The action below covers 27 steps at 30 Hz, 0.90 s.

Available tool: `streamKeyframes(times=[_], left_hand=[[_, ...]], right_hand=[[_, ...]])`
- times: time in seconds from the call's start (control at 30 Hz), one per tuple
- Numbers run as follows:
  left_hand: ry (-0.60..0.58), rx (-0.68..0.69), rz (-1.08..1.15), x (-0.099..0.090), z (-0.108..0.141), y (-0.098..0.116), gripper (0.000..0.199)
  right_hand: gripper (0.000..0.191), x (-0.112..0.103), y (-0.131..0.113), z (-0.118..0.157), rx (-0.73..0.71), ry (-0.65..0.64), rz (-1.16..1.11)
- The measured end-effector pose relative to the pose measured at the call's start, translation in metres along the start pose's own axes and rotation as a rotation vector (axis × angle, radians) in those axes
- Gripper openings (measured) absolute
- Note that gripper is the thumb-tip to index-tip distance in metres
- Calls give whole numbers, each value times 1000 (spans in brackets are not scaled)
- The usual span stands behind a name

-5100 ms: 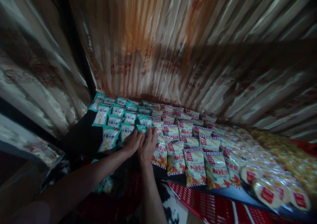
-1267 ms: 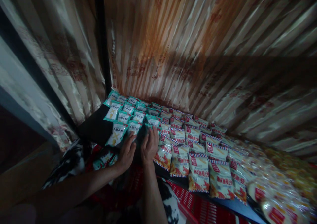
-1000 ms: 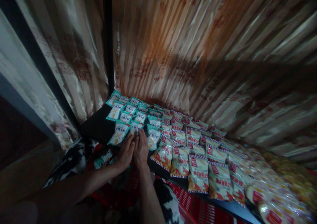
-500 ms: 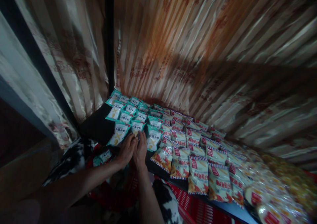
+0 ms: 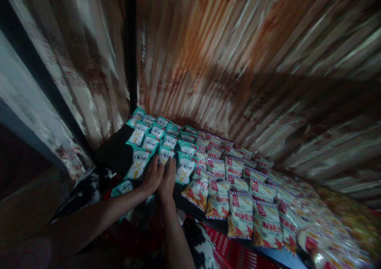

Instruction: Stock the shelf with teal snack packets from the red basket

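Observation:
Rows of small green-and-white snack packets lie on a dark shelf (image 5: 114, 152). My left hand (image 5: 154, 176) and my right hand (image 5: 167, 179) are side by side at the front row, on the lower part of one green packet (image 5: 166, 154), with fingers bent towards each other. Close to my left hand leans another green packet (image 5: 138, 164). A further green packet (image 5: 185, 169) lies just right of my right hand. The fingertips are dim and partly hidden, so how firmly they hold the packet is hard to see.
Red-and-white packets (image 5: 240, 213) fill the shelf to the right, with clear-wrapped round items (image 5: 330, 233) beyond. Below are a red basket (image 5: 235, 253) and another green packet (image 5: 125, 186) near my left forearm. A pleated curtain (image 5: 208, 62) hangs behind the shelf.
The front-left green packet has shifted slightly left and up. Both hands remain at the middle front packet, now a little lower and closer around its bottom.

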<state>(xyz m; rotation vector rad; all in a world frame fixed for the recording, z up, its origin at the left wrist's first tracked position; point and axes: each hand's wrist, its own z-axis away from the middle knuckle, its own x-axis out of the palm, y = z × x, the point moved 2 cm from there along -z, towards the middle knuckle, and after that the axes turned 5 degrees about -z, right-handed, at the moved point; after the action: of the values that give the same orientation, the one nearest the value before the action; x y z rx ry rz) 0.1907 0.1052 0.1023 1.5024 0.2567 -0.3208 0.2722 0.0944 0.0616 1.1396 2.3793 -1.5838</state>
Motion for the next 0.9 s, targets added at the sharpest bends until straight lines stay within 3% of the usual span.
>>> streamKeyframes(times=[0.2,0.5,0.9], left_hand=[[14,30,63,4,-18,-5,54],[37,-43,51,10,-48,2,54],[-6,-88,-12,16,-59,5,57]], right_hand=[[55,3,0,0,8,15,3],[52,5,-4,-7,-3,58,-3],[50,6,-6,-10,0,84,24]])
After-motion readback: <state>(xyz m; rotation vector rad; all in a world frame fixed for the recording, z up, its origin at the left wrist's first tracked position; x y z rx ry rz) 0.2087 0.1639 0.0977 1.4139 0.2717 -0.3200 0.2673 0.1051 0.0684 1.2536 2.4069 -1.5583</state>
